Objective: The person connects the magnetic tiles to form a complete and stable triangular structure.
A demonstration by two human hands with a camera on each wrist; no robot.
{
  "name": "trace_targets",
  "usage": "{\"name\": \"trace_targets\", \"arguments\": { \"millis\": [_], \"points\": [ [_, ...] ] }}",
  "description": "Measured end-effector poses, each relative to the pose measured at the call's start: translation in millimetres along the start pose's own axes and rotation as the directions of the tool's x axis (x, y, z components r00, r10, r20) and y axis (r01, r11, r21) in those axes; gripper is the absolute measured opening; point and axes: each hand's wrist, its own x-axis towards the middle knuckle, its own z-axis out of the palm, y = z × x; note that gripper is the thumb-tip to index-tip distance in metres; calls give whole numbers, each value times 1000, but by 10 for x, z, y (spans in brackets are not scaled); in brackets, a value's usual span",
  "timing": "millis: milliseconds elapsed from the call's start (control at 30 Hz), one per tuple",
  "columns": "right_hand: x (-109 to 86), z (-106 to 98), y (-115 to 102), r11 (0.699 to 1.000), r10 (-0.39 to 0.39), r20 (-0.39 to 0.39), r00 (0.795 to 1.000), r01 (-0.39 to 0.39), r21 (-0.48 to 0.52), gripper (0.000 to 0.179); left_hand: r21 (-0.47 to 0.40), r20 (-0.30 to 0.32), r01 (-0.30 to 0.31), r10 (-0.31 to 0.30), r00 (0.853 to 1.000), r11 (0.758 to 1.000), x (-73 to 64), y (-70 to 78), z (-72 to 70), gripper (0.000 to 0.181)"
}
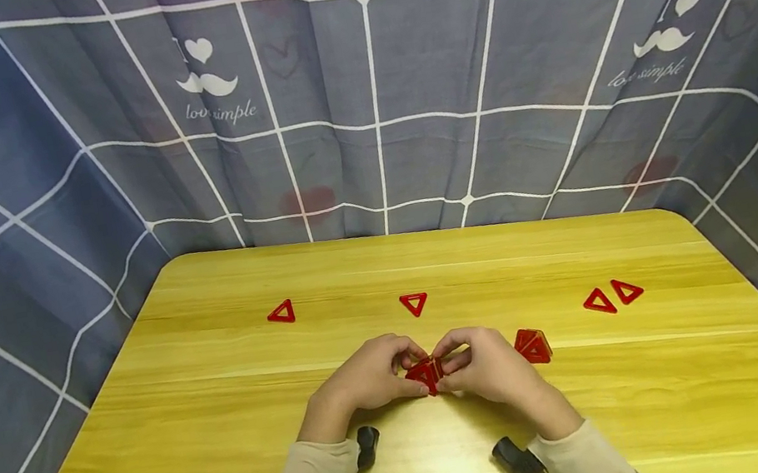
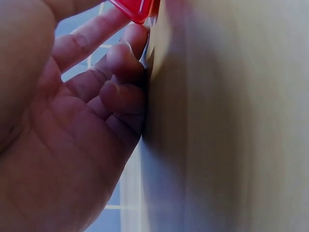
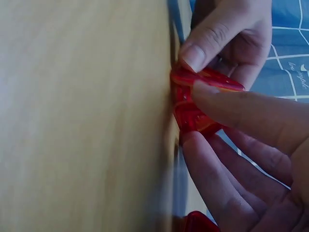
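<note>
In the head view, several red plastic triangle tiles (image 1: pixel 422 376) joined into one small solid piece lie between the two hands, close to the tabletop. My left hand (image 1: pixel 376 374) pinches the piece from the left with thumb and fingers. From the right, my right hand (image 1: pixel 487 363) pinches it too. The right wrist view shows the thumb and a finger of the right hand on the joined tiles (image 3: pixel 186 108), with the left thumb (image 3: pixel 200 53) against the far side. Only a corner of a red tile (image 2: pixel 137 8) shows in the left wrist view.
Just right of the right hand sits another red faceted piece (image 1: pixel 533 346). Single open-centred red triangles lie beyond the hands: one at left (image 1: pixel 282 313), one in the middle (image 1: pixel 415 304), two at right (image 1: pixel 599 301). A grey checked curtain (image 1: pixel 323 94) borders the wooden table (image 1: pixel 157 445).
</note>
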Motion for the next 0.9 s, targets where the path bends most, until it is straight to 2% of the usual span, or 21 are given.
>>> {"name": "trace_targets", "arguments": {
  "millis": [233, 400, 600, 767, 900],
  "points": [
    [-10, 8, 15, 999, -24, -8, 1000, 23, -24, 30, -29, 10, -6, 6, 1000, 1000, -14, -10, -18, 32],
    [-7, 10, 28, 999, -17, -16, 1000, 17, -36, 26, -50, 13, -26, 27, 1000, 998, -44, -36, -52, 18],
    [-5, 18, 40, 999, -25, -20, 999, 25, -25, 22, -9, -14, -46, 46, 999, 999, -42, -52, -52, 16],
    [9, 24, 52, 998, -55, -27, 998, 55, -5, 22, -20, -36, -60, 59, 998, 998, -32, -45, -50, 15],
    [5, 27, 51, 998, -55, -24, 998, 55, -10, 23, -29, -41, -45, 43, 998, 999, -12, -37, -39, 14]
  ]
}}
